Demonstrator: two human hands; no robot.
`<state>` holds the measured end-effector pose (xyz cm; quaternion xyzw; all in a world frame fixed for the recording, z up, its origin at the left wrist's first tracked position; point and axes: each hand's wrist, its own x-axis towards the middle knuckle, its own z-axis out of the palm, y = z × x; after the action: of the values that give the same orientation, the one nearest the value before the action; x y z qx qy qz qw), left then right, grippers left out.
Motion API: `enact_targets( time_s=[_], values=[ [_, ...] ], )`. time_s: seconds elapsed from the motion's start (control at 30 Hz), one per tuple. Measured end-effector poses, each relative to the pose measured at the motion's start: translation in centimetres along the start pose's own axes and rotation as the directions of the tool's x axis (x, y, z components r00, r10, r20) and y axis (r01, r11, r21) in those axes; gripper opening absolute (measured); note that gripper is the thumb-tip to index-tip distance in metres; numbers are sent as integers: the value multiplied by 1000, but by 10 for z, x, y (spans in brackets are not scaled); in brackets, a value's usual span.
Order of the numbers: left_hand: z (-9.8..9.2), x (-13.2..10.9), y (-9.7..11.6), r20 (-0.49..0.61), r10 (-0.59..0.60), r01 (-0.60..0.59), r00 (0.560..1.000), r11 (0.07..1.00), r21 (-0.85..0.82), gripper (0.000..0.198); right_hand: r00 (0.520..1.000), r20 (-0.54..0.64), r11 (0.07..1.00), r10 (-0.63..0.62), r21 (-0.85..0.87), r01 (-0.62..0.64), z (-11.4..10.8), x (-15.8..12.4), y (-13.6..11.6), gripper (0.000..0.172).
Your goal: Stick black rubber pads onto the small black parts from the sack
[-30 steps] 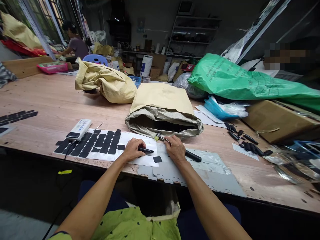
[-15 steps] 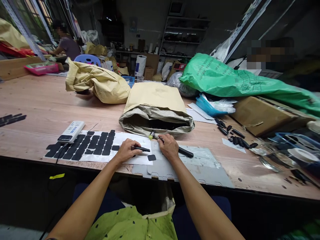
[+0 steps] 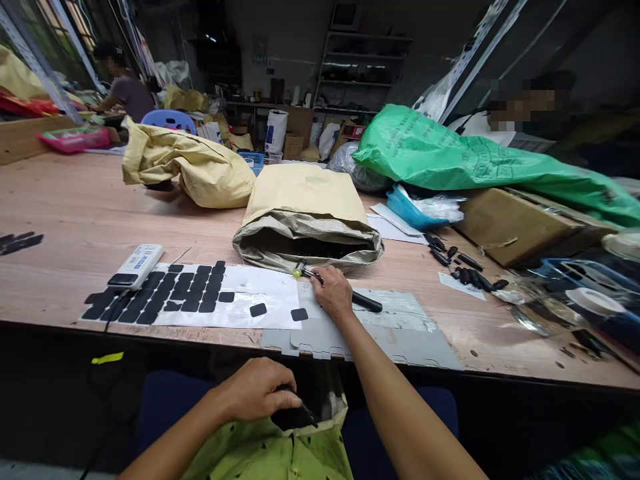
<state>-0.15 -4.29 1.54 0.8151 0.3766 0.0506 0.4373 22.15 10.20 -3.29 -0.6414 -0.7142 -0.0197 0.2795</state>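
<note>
My left hand (image 3: 263, 390) is closed on a slim black part (image 3: 306, 412), over the open mouth of a bag at my lap, below the table edge. My right hand (image 3: 333, 290) is wrapped round the handle of a small hammer (image 3: 367, 301) with a yellow-green tip, lying over a grey board (image 3: 380, 340). Left of it, black rounded pads (image 3: 187, 290) stand in rows on a white sheet (image 3: 240, 317), with a few loose ones nearer the board. Behind the hammer lies a beige sack (image 3: 307, 193), its dark mouth facing me.
A white device (image 3: 143, 263) with a cable sits at the left. Another yellow sack (image 3: 200, 167), a green sack (image 3: 430, 150), a cardboard box (image 3: 515, 223) and black parts (image 3: 470, 277) lie around. Two people are beyond the table.
My left hand has moved from the white sheet down to my lap with the black part, uncovering a loose pad. My right hand stays on the hammer. The view has shifted slightly.
</note>
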Motion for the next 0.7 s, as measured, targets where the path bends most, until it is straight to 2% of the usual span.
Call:
enact_targets(
  time_s=[0.1, 0.2, 0.27, 0.33, 0.37, 0.43, 0.5, 0.53, 0.6, 0.63, 0.67, 0.7],
  values=[
    [36, 6, -29, -7, -168, 168, 986, 982, 92, 24, 1000, 6, 1000, 5, 1, -5, -1, 0, 0, 19],
    [62, 14, -57, 29, -347, 342, 938, 934, 99, 31, 1000, 11, 1000, 3, 3, -3, -1, 0, -1, 19],
    [71, 17, -65, 62, -415, 408, 908, 908, 99, 39, 1000, 10, 1000, -3, 3, 3, -1, -1, -1, 19],
    [69, 18, -61, 91, -407, 397, 909, 912, 106, 51, 1000, 8, 1000, -10, -2, 10, -2, -1, -1, 18],
    [62, 19, -54, 116, -369, 358, 922, 928, 107, 54, 1000, 7, 1000, -14, -7, 14, -2, -1, -1, 18],
    [40, 21, -33, 206, -228, 222, 951, 974, 52, 48, 1000, 4, 1000, -24, -15, 24, -2, -1, -1, 18],
    [6, 29, -9, 291, -16, 56, 957, 990, -130, 35, 999, -8, 999, -32, -21, 32, -1, -2, -1, 19],
    [-14, 37, 0, 292, 83, -10, 953, 969, -245, 33, 999, -16, 999, -34, -24, 34, 0, -2, 0, 19],
    [-53, 63, 12, 125, 132, -78, 983, 928, -365, 31, 999, -27, 999, -38, -31, 37, 1, -2, 0, 19],
    [-72, 80, 13, -25, 109, -111, 994, 932, -345, 26, 999, -27, 999, -41, -33, 40, 1, -2, 0, 19],
    [-88, 99, 10, -226, 56, -119, 973, 953, -278, 21, 999, -25, 999, -43, -33, 42, 1, -1, 0, 19],
    [-102, 119, 6, -403, -28, -62, 915, 976, -209, 17, 999, -22, 999, -44, -30, 43, 0, -1, 0, 18]
  ],
)
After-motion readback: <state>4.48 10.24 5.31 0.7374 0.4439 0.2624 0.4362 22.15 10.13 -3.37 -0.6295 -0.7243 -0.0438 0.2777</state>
